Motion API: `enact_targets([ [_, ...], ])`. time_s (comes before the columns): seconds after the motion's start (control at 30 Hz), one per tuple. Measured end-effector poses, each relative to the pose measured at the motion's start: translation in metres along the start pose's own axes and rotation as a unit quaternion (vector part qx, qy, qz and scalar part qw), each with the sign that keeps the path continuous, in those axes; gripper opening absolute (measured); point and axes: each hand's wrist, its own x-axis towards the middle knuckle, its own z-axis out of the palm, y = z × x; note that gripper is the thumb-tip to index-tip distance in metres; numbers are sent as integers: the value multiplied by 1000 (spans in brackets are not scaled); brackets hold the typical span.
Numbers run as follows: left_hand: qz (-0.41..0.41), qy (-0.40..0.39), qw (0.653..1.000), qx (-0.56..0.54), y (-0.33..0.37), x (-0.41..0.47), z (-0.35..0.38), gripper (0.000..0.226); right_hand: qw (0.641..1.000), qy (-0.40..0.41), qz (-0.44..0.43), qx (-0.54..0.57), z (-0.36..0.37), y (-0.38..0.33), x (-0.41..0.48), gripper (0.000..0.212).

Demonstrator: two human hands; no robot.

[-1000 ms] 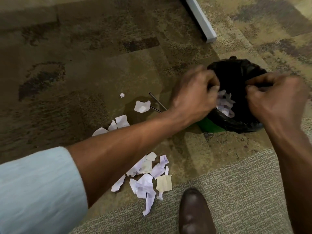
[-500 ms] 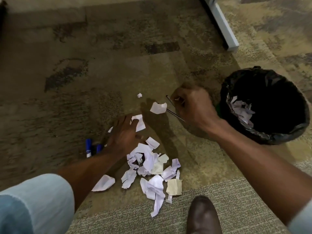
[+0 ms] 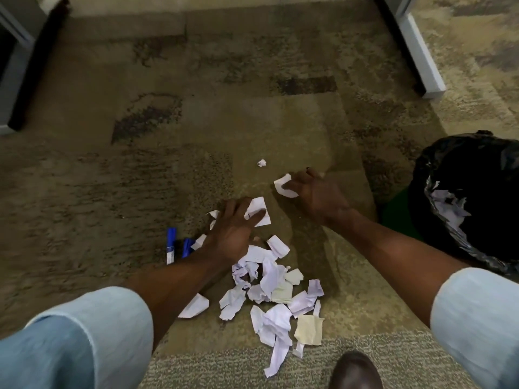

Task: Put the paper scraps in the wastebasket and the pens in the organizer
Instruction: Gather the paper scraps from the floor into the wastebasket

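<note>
A pile of white and cream paper scraps (image 3: 275, 290) lies on the carpet below my hands. My left hand (image 3: 234, 231) is spread flat, its fingertips on a white scrap (image 3: 259, 210). My right hand (image 3: 317, 195) curls its fingers around another white scrap (image 3: 282, 189). A tiny scrap (image 3: 261, 163) lies farther out. Two blue pens (image 3: 170, 245) lie side by side left of my left wrist. The wastebasket (image 3: 438, 155), lined with a black bag, stands at the right with scraps (image 3: 446, 203) inside. The organizer is out of view.
A white furniture leg (image 3: 421, 63) runs along the top right, and a grey one (image 3: 14, 80) stands at the top left. My brown shoe (image 3: 355, 372) is at the bottom edge. Bare patterned carpet stretches beyond the scraps.
Both hands left the wastebasket and came down to the floor. My left hand slid onto a white scrap; my right hand moved left from the thin dark pen to the other scrap.
</note>
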Motion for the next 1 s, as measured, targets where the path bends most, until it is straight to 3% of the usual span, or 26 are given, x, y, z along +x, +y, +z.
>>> enact_targets([
  [0.13, 2, 23, 1000, -14, -2, 6, 0, 63, 999, 41, -12, -17, 7, -1, 2, 41],
  [0.27, -8, 47, 999, -21, -3, 7, 2, 50, 988, 133, -45, 58, 8, 1, 5, 18],
  [0.4, -6, 83, 995, -52, -2, 8, -1, 23, 972, 175, -25, 157, -5, -4, 18, 36],
  [0.47, -2, 86, 995, -44, -3, 9, -2, 26, 965, 207, -11, 160, -9, -9, 29, 43],
  [0.57, -11, 100, 994, -36, -1, 8, 0, 27, 952, 258, 19, 164, -15, -9, 48, 34],
  [0.7, -14, 48, 998, -33, 7, 8, 9, 19, 952, 242, 43, 180, -24, -5, 72, 14],
  [0.77, -11, -26, 999, -32, 10, 5, 12, 19, 956, 222, 35, 188, -26, -9, 80, 15],
  [0.87, -23, 10, 997, -67, 13, -3, 16, 11, 970, 177, 5, 164, -23, -18, 91, 21],
  [0.93, -18, 3, 995, -96, 12, -4, 19, 17, 980, 142, -20, 140, -15, -25, 94, 26],
  [1.0, 20, -50, 995, -89, 9, -3, 22, 32, 985, 116, -34, 120, -4, -30, 96, 33],
])
